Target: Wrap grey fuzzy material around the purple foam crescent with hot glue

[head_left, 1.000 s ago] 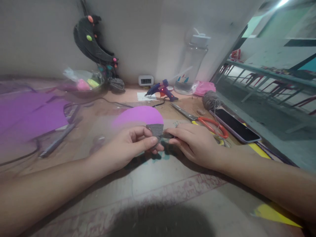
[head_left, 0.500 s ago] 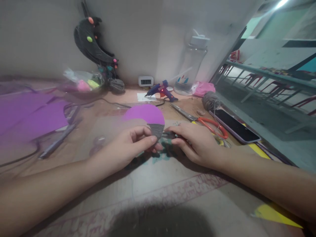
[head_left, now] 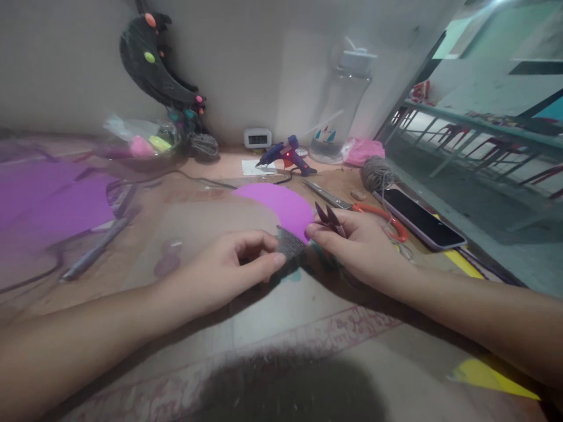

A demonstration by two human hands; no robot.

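Observation:
A purple crescent-shaped cutout [head_left: 285, 202] has grey yarn [head_left: 290, 246] wound round its lower end. My left hand [head_left: 240, 258] pinches this yarn-wrapped end between thumb and fingers. At the right edge of the cutout, my right hand [head_left: 365, 240] grips its rim with thumb and fingertips. Small dark thread snips [head_left: 329, 218] are also tucked in my right hand, their two blades apart and pointing up and away. Most of the snips' body is hidden by the fingers.
Orange-handled scissors [head_left: 380, 217], a grey yarn ball [head_left: 378, 174] and a phone [head_left: 420, 218] lie to the right. Behind are a glue gun [head_left: 285, 155], small clock [head_left: 257, 139] and clear bottle [head_left: 341, 111]. Purple sheets [head_left: 48, 202] and a pen-like stick [head_left: 99, 240] lie left.
The cutout has turned, its wrapped end swinging down and to the right. My right hand has come onto its rim, and the snips' blades now point upward. The view has shifted slightly.

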